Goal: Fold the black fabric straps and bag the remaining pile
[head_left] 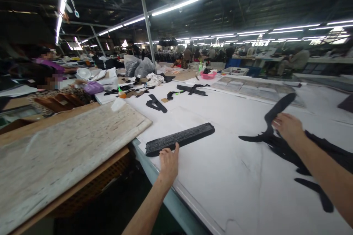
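A neat stack of black fabric strips (180, 138) lies slantwise on the white table near its left edge. Against the near side of this stack rests my left hand (169, 161), thumb apart from loosely bent fingers, not gripping it. On the right, my right hand (288, 126) pinches one black fabric strip (280, 108), whose rounded end is raised above the table. Below and behind that hand spreads a loose heap of black strips (286, 150), partly hidden by my forearm. Another black strip (317, 192) lies separately nearer to me.
Farther up the white table (220, 187) are crossed black strips (193, 90), more strips (156, 103), an orange bottle (121, 93) and a pink basket (208, 75). A worn board (68, 147) adjoins on the left. Other people sit at left and in the background.
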The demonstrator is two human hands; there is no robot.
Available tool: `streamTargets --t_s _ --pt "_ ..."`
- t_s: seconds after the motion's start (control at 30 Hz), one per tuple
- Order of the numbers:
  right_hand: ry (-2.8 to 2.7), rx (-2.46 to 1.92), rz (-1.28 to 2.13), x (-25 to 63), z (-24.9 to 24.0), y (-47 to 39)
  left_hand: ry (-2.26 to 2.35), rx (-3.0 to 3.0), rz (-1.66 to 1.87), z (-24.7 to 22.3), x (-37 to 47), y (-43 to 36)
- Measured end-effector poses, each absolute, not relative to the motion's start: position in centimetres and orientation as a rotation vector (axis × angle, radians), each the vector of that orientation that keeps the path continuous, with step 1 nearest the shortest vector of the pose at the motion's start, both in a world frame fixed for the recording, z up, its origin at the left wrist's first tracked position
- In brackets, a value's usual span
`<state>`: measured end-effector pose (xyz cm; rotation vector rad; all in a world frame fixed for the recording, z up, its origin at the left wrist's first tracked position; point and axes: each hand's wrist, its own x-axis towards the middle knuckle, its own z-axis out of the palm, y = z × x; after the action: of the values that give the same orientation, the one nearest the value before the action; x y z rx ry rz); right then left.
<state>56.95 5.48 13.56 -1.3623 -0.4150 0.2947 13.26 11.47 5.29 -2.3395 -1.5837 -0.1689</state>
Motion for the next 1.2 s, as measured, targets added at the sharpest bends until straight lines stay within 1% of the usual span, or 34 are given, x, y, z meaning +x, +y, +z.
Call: streamTargets --t_s 0.13,0.23,0.3,0.4,0.47,0.53,0.6,0.73,0.8,0.9,0.97,1.03,1.2 --pt "-0.534 -1.38 0.421 48.7 9.9 6.6 -1.583 -2.347 -0.405 5.6 12.2 10.8" --pt "-0.956 -1.508 0.379 41.7 7.2 6.5 -1.565 -2.486 -0.63 6.0 11.9 10.0" --pt "-1.246 -1.561 0.293 37.3 6.0 6.1 -1.681 -2.699 -0.809 6.2 12.0 9.5" --pt "-1.645 -1.554 0.116 32.2 4.9 5.3 -2.202 -2.999 -1.263 6.5 12.0 8.9" --pt "-1.873 -1.539 -0.001 30.1 4.3 4.8 -2.637 -2.929 -1.643 6.7 11.7 8.7" --pt "-2.036 -1.548 -0.092 29.0 3.9 4.3 -2.926 -2.748 -1.856 6.8 11.1 8.6" --pt "-2.146 -1.557 -0.158 28.5 3.6 3.9 -3.009 -2.702 -1.822 6.9 10.4 8.6" --pt "-2.288 -1.54 -0.216 28.5 3.5 3.0 -2.855 -2.836 -1.522 6.6 9.8 8.6" --pt "-2.312 -1.534 -0.221 28.6 3.6 2.8 -2.732 -2.938 -1.325 6.5 9.8 8.4" --pt "-2.253 -1.563 -0.199 28.6 4.0 2.5 -2.416 -3.008 -0.933 6.6 9.8 7.9" --pt "-2.18 -1.592 -0.175 28.4 4.5 2.6 -2.273 -2.974 -0.773 6.7 9.8 7.5" --pt "-2.146 -1.594 -0.135 28.1 5.1 3.1 -2.235 -2.935 -0.739 6.7 9.7 7.2" --pt "-2.312 -1.506 0.087 26.7 5.9 5.1 -2.252 -2.873 -0.842 6.1 9.7 7.1"
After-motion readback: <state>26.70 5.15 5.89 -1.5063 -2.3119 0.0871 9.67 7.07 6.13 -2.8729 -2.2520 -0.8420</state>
